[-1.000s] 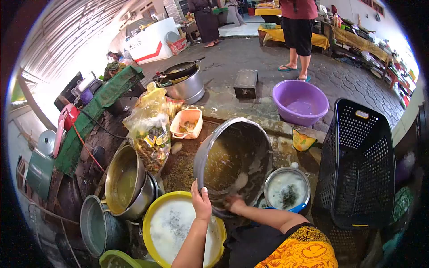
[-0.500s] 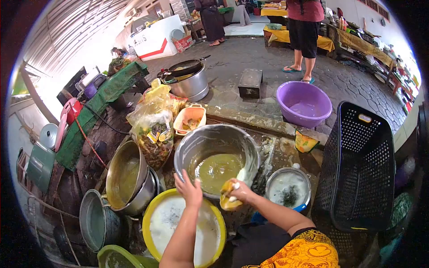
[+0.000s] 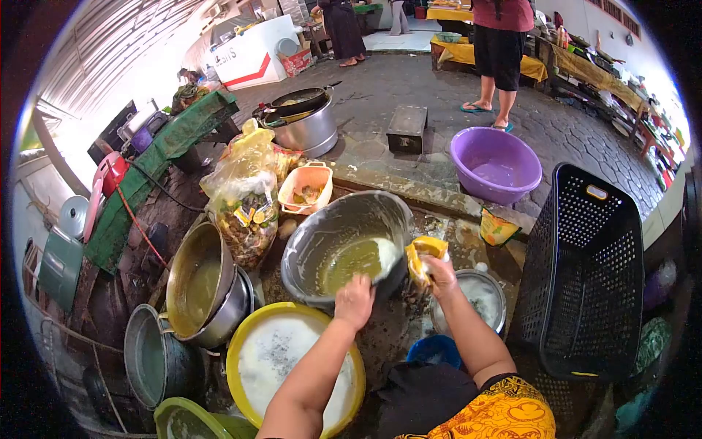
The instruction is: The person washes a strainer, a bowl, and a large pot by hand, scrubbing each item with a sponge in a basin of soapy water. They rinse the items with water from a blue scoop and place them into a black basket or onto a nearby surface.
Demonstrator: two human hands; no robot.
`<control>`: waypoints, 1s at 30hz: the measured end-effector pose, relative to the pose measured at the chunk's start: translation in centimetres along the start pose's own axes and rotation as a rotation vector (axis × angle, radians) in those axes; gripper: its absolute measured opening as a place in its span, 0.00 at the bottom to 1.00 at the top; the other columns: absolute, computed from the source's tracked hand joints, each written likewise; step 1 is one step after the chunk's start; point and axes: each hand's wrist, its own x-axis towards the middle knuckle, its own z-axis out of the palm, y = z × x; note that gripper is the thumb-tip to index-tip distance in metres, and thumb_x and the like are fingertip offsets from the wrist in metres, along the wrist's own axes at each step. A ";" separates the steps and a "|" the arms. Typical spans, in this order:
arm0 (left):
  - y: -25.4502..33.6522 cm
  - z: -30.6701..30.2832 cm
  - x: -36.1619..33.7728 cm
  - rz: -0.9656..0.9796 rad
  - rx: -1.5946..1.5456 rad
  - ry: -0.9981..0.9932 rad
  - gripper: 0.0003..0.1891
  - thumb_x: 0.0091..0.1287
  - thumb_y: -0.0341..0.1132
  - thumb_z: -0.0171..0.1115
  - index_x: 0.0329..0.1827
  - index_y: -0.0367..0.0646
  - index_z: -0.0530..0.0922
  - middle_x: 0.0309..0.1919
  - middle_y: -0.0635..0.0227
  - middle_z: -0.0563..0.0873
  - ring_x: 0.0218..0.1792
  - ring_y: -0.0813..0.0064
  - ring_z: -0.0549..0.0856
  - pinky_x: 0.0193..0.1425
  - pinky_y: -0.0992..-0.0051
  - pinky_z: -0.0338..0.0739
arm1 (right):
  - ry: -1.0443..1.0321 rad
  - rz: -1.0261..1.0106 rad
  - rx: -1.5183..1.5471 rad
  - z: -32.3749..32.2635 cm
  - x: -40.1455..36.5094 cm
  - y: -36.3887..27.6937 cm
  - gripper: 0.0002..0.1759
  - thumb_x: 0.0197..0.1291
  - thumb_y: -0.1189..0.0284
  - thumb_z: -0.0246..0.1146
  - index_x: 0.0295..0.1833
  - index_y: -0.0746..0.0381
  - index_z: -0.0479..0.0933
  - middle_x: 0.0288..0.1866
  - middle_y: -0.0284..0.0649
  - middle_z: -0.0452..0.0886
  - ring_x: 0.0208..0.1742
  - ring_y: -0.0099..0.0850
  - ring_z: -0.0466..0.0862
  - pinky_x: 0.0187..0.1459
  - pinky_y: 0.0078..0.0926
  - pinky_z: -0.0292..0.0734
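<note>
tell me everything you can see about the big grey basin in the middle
The grey basin is wide, round and deep, with a thick rim and a dull wall streaked with whitish suds; whether plastic or metal is unclear. Shallow, cloudy yellow-green liquid lies inside, with white foam at its right. It sits on the wet ground beyond the yellow tub. The left hand is at its near rim, fingers bent over it.

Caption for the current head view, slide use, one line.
Left hand at the near rim of a soapy grey basin; right hand holds a yellow sponge.
</note>
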 end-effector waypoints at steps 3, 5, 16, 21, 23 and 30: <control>1.4 -3.7 3.9 -0.080 -0.090 0.094 0.10 0.66 0.40 0.55 0.36 0.42 0.70 0.39 0.56 0.78 0.35 0.53 0.81 0.40 0.57 0.76 | -0.070 -0.221 -0.155 4.0 -1.1 -2.7 0.25 0.49 0.77 0.67 0.55 0.62 0.72 0.48 0.39 0.79 0.46 0.31 0.82 0.50 0.29 0.78; 1.7 -5.3 5.8 -0.168 -0.213 0.262 0.12 0.67 0.41 0.54 0.36 0.39 0.70 0.36 0.51 0.78 0.33 0.47 0.80 0.39 0.55 0.74 | -0.068 -0.243 -0.541 6.5 -1.3 -3.5 0.30 0.48 0.72 0.70 0.58 0.59 0.70 0.54 0.40 0.76 0.53 0.34 0.78 0.56 0.34 0.73; -0.9 -8.3 3.1 -0.413 -0.836 0.411 0.18 0.73 0.41 0.48 0.30 0.34 0.72 0.22 0.66 0.73 0.27 0.76 0.68 0.33 0.71 0.68 | -0.167 -1.081 -1.585 16.6 -1.0 -7.1 0.20 0.55 0.60 0.62 0.53 0.51 0.77 0.59 0.42 0.73 0.53 0.44 0.77 0.49 0.43 0.72; -2.6 -6.2 0.9 -0.483 -0.891 0.514 0.19 0.74 0.41 0.48 0.28 0.34 0.71 0.23 0.69 0.71 0.28 0.78 0.67 0.35 0.73 0.67 | -0.027 -0.636 -1.653 17.1 5.6 -8.2 0.21 0.57 0.54 0.58 0.53 0.51 0.77 0.54 0.43 0.76 0.50 0.43 0.80 0.48 0.42 0.76; -4.1 -5.6 0.5 -0.501 -0.873 0.469 0.18 0.74 0.41 0.47 0.31 0.34 0.72 0.24 0.69 0.71 0.28 0.78 0.67 0.35 0.73 0.67 | -0.198 -0.836 -1.697 18.1 3.0 -5.6 0.17 0.54 0.58 0.62 0.47 0.53 0.80 0.49 0.43 0.78 0.50 0.41 0.79 0.47 0.39 0.77; -4.6 -3.8 -1.6 -0.565 -1.219 0.432 0.15 0.74 0.41 0.47 0.44 0.36 0.73 0.36 0.69 0.77 0.37 0.80 0.73 0.44 0.76 0.71 | -0.504 -1.348 -1.749 16.5 -7.1 0.6 0.16 0.49 0.63 0.60 0.46 0.48 0.75 0.48 0.48 0.76 0.41 0.43 0.82 0.28 0.34 0.81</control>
